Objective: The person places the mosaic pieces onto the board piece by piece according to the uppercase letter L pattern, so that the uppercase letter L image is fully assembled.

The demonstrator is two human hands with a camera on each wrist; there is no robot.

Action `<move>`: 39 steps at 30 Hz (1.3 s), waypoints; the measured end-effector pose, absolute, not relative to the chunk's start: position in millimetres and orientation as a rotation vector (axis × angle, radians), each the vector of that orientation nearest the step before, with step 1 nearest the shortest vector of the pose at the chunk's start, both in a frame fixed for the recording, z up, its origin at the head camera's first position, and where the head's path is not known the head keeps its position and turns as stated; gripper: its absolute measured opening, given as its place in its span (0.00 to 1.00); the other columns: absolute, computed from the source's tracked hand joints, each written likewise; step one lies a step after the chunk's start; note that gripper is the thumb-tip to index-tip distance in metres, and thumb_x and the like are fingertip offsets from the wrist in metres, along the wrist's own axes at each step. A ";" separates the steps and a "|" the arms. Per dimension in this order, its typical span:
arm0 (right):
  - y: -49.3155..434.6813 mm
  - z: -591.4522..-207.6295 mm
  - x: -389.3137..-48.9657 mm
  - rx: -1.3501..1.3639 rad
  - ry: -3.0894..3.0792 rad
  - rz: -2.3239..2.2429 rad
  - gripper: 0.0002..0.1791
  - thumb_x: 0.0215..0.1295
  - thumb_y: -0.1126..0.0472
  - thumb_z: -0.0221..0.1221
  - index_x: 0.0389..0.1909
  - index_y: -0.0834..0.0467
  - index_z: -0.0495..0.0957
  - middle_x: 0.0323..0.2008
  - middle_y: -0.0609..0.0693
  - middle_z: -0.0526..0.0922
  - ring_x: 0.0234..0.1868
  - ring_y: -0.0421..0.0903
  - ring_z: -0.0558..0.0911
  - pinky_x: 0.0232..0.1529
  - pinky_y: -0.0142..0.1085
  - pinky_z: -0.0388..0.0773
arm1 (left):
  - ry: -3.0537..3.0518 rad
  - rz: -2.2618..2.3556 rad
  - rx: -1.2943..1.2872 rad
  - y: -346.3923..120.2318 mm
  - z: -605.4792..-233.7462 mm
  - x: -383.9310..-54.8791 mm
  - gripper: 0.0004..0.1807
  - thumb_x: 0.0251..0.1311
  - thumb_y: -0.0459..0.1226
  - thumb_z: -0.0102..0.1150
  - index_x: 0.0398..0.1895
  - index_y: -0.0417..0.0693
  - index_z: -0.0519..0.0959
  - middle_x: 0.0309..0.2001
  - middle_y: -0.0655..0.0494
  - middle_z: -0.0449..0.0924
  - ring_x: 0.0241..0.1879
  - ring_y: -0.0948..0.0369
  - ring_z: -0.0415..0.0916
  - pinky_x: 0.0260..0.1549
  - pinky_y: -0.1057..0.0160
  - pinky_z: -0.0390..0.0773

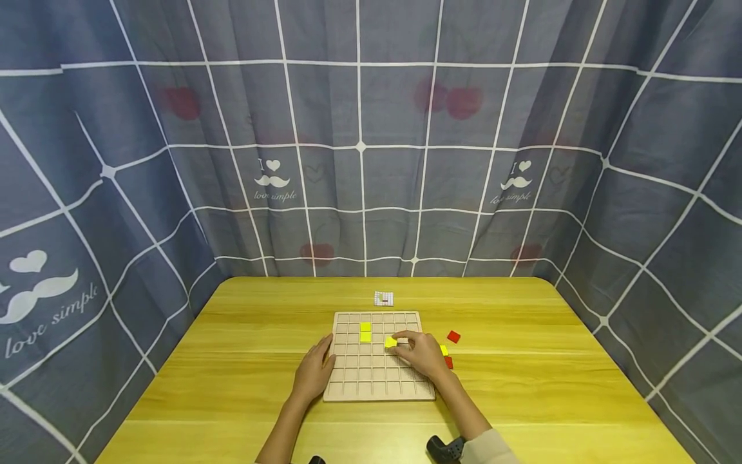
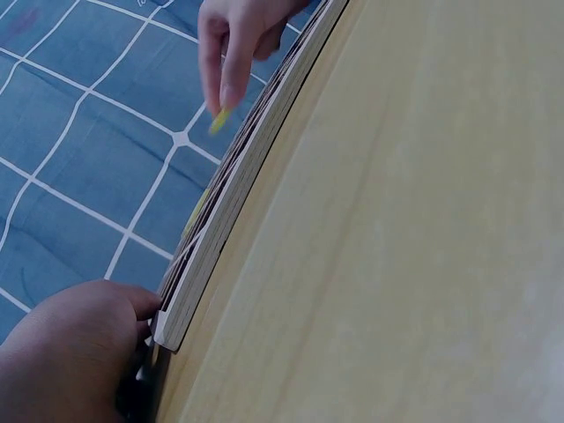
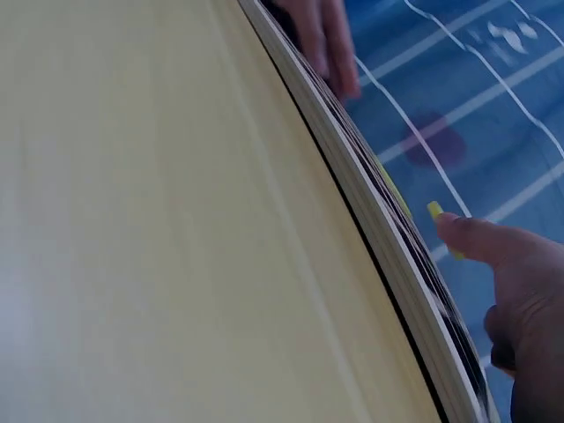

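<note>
A square wooden grid board (image 1: 379, 390) lies on the table. Two yellow square tiles (image 1: 365, 332) sit in its upper left part, one directly above the other. My right hand (image 1: 422, 353) pinches another yellow tile (image 1: 391, 342) between thumb and fingers, just over the middle of the board. In the right wrist view that yellow tile (image 3: 434, 210) shows at the thumb tip, apart from the board. Along the board's left edge rests my left hand (image 1: 313, 372), its fingers and thumb touching the side. The left wrist view shows the left hand (image 2: 84, 339) at the board's corner.
Right of the board lie a red tile (image 1: 454, 336), a yellow tile (image 1: 444, 350) and another red tile (image 1: 449, 363). Behind the board is a small printed grid card (image 1: 383, 299). A dark curtain (image 1: 324, 129) encloses the wooden table (image 1: 243, 341) at the back and sides.
</note>
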State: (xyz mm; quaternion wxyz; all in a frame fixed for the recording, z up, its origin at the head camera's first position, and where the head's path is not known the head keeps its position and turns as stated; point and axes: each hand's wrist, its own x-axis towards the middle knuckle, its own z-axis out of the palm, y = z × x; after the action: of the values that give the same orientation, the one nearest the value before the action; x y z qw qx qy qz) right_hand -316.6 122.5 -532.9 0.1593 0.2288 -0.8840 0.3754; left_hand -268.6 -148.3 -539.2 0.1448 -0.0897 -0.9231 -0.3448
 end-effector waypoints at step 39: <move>139.7 -528.3 -316.4 0.620 -2.472 1.325 0.13 0.54 0.57 0.66 0.40 0.56 0.84 0.07 0.40 0.55 0.10 0.33 0.48 0.10 0.25 0.48 | -2.634 -0.969 -0.276 -149.0 -540.3 -269.8 0.26 0.63 0.36 0.52 0.64 0.39 0.65 0.61 0.37 0.66 0.59 0.39 0.62 0.57 0.41 0.63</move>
State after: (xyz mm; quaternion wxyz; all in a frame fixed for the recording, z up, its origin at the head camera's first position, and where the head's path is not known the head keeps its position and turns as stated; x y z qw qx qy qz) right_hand -316.4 139.7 -528.3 0.1340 0.2137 -0.8528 0.4572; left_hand -269.8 -149.0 -540.3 0.1602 -0.0967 -0.9219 -0.3393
